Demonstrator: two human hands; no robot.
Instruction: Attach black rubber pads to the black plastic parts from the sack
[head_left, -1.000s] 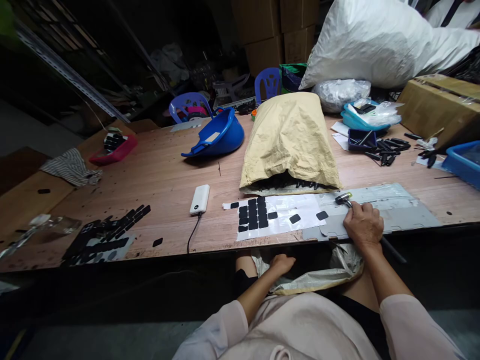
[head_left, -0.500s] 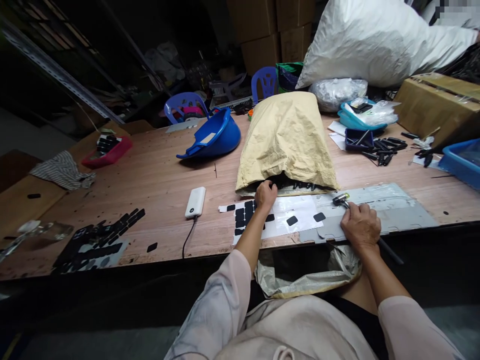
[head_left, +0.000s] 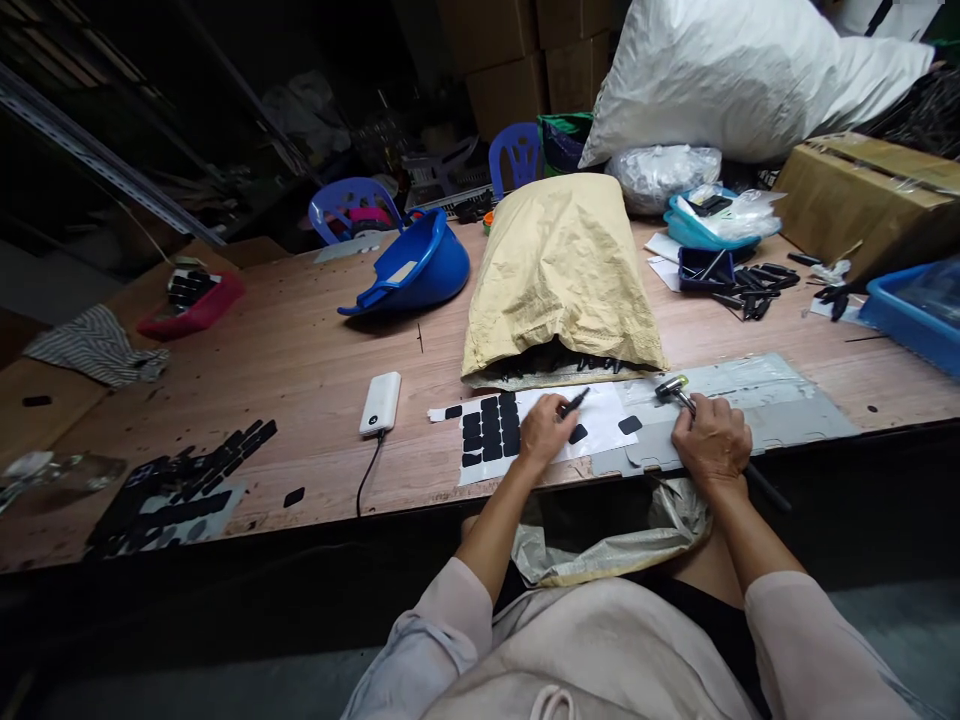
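Note:
My left hand (head_left: 545,431) is closed on a slim black part (head_left: 576,402) that sticks out to the right over a white sheet (head_left: 600,415) carrying black rubber pads (head_left: 491,438). My right hand (head_left: 711,440) grips the dark handle of a small metal-headed hammer (head_left: 671,388), which rests on a grey plastic sheet (head_left: 780,415) at the table's near edge. Just behind both hands lies a tan sack (head_left: 559,270), its open mouth showing more black parts (head_left: 559,362).
A white power bank (head_left: 380,402) with a cable lies left of the pads. Further off are a blue basin (head_left: 409,270), a red tray (head_left: 191,300), loose black strips (head_left: 187,480), a blue tray (head_left: 911,315), a cardboard box (head_left: 862,200) and a big white bag (head_left: 735,80). A crumpled bag (head_left: 615,545) sits on my lap.
My left hand rose from my lap, reached into the sack's mouth, and has come back over the white sheet with a black part in it. My right hand stayed on the hammer.

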